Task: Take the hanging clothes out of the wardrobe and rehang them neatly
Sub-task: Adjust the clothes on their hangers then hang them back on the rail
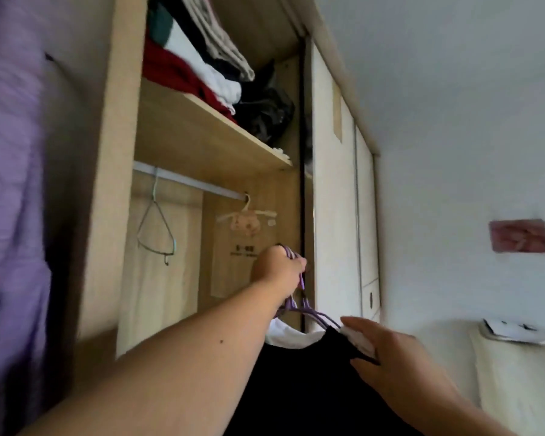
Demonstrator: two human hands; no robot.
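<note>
The wooden wardrobe (114, 184) stands open, its metal rail (189, 182) running under the shelf. My left hand (279, 269) is closed around the hooks of several purple hangers (309, 311), held below the rail's right end. From them hang a black garment (299, 388) and a white garment (282, 333). My right hand (390, 357) pinches the black garment's right shoulder, with white fabric under the fingers. An empty wire hanger (156, 234) and a small cream hanger with a pink item (246, 220) hang on the rail.
Folded clothes (195, 58) and a black bag (268, 111) fill the shelf above. A purple fabric (10, 199) hangs at the far left. Pale sliding doors (334, 199) stand to the right, with a cream cushion (516, 382) lower right.
</note>
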